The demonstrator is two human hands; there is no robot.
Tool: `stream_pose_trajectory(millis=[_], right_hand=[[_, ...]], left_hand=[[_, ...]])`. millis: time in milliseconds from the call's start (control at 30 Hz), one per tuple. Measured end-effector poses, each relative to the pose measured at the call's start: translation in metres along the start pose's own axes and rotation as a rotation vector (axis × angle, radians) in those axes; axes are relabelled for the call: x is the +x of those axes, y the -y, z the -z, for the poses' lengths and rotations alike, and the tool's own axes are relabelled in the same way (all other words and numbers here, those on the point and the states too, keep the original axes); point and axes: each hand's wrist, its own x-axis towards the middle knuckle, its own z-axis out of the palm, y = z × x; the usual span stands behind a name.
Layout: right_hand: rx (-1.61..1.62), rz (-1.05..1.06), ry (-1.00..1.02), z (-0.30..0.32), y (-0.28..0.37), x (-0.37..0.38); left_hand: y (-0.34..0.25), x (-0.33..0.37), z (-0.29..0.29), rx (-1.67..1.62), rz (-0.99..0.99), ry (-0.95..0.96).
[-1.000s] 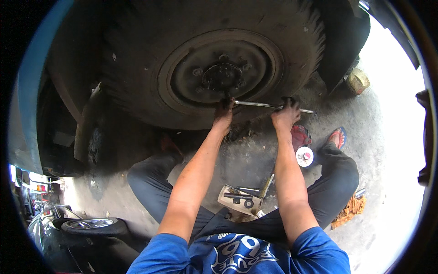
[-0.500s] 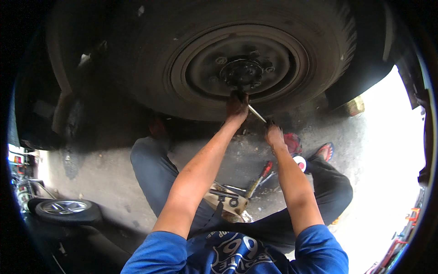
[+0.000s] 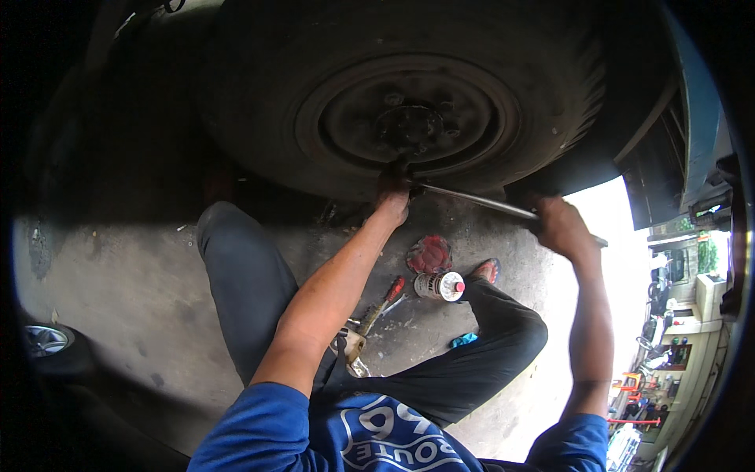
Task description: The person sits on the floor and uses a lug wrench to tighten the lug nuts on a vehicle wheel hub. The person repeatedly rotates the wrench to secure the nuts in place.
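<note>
A large dark vehicle wheel (image 3: 342,130) with lug nuts around its hub fills the upper middle. My left hand (image 3: 393,193) is closed round the head end of a long metal lug wrench (image 3: 480,200), low on the rim just below the hub. Shadow and my fingers hide where the wrench meets the nut. Out to the right, my right hand (image 3: 562,226) wraps round the wrench's handle near its free end, whose tip sticks out past my fist. The bar slants slightly down from left to right.
On the concrete between my legs lie a red-handled tool (image 3: 393,291), a white can with a red cap (image 3: 440,286), a red bowl-like thing (image 3: 430,254) and a blue scrap (image 3: 464,340). A loose wheel (image 3: 51,342) lies at far left. Vehicle bodywork (image 3: 700,118) overhangs on the right.
My right hand has moved right and outward to the far part of the wrench, and much more of the bar shows. My left hand stays by the hub. The view has turned rightward.
</note>
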Motion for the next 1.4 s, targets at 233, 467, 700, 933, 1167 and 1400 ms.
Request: stream_pose_trajectory(millis=[233,467,700,933,1167,1400], right_hand=[[-0.483,0.088,-0.073,0.132,0.092,-0.025],[-0.553,0.805,-0.614,0.173,0.153,0.005],[-0.465,1.108,-0.88,0.159,0.219,0.032],[-0.649,0.826,-0.695,0.192,0.17,0.006],[-0.524,0.085,-0.247,0.164,0.075,0.012],[-0.267,-0.034,-0.304,0.094,-0.014,0.035]], left_hand=[[-0.027,0.008,0.009,-0.278,0.122,0.102],[-0.016,0.018,0.011,-0.66,0.191,0.246],[0.011,0.041,0.006,-0.911,0.096,0.268],[0.007,0.027,0.008,-0.592,0.16,0.015],[0.025,0.039,0.0,-0.283,-0.075,0.049],[0.092,0.09,0.04,-0.177,0.022,0.129]])
